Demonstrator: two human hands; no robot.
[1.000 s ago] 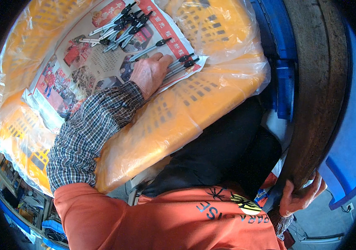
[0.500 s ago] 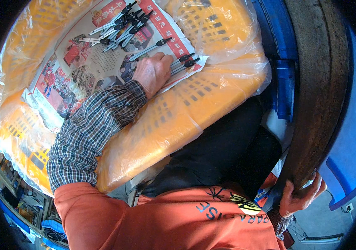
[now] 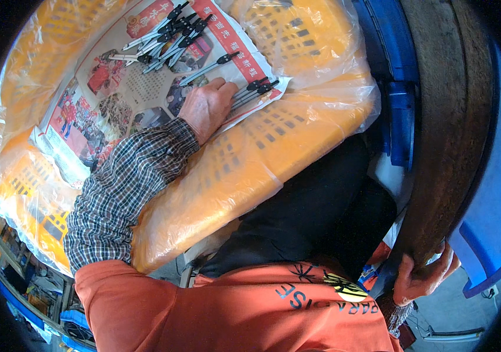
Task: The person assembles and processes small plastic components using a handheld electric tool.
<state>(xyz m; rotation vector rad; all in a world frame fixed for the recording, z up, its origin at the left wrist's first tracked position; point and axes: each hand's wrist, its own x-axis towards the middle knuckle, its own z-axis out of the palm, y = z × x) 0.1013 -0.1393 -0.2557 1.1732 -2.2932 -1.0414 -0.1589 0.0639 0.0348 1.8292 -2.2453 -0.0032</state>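
My left hand (image 3: 208, 107) lies on the printed paper sheet (image 3: 95, 149), its fingers curled down and closed; the fingertips are hidden. Silver legs of a few black-headed drawing compasses (image 3: 257, 88) run beside and toward the curled fingers. Whether one is gripped I cannot see. One single compass (image 3: 210, 67) lies just beyond my knuckles. Farther off, a loose heap of similar compasses (image 3: 171, 36) rests on the sheet. Low at the right, my right hand (image 3: 423, 280) is half curled, thumb and fingers apart, beside the lower end of a dark wooden beam (image 3: 447, 146).
Under the sheet is a yellow perforated plastic crate (image 3: 215, 217), wrapped in clear film, its near edge by my legs. Blue plastic parts (image 3: 402, 123) stand between it and the beam. Another blue panel (image 3: 491, 234) is at far right. Cluttered shelves (image 3: 33, 281) show at lower left.
My left hand has drawn back slightly to the left, away from the compass heads near the sheet's right edge. My right hand stays in place.
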